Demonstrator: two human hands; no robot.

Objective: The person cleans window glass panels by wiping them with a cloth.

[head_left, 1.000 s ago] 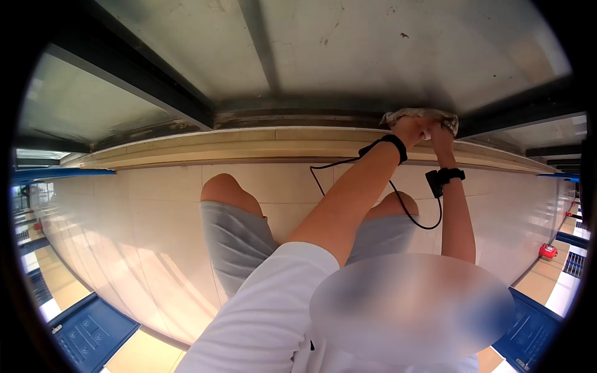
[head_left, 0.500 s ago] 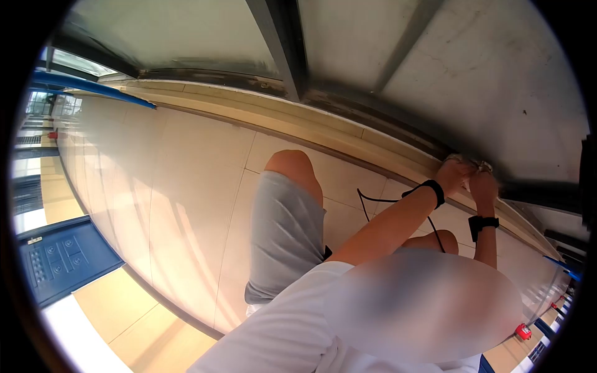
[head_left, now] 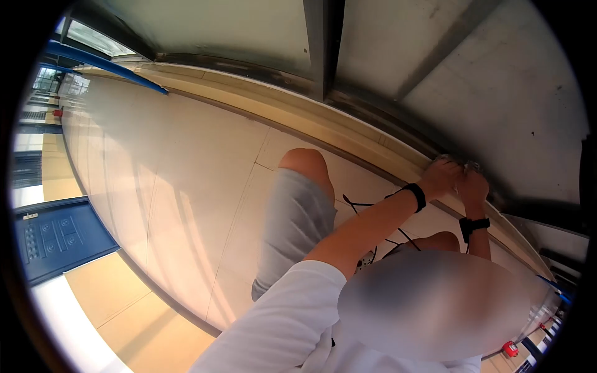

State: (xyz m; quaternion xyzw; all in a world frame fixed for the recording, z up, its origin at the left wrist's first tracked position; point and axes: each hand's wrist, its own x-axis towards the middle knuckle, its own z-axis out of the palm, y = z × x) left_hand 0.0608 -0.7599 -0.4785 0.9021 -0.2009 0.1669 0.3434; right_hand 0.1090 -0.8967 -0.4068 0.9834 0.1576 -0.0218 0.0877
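My left hand (head_left: 441, 176) and my right hand (head_left: 472, 186) are close together at the lower frame of the glass panels, on the right of the view. Both have closed fingers on a crumpled, greyish cloth (head_left: 474, 166), which shows only in small parts above the fingers. The cloth lies against the dark metal frame (head_left: 398, 121) above the tan ledge (head_left: 280, 118). Black bands circle both wrists, with a black cable hanging between them.
Dirty glass (head_left: 497, 99) rises above the frame. My bent knees are over the tiled floor (head_left: 186, 155). A blue door (head_left: 65, 236) stands at the left, a blue pole (head_left: 112, 62) at the upper left, and a red object (head_left: 510, 349) at the lower right.
The view has turned, so the frame now slopes down to the right. Both hands appear further right and lower, still together on the cloth, less of which shows.
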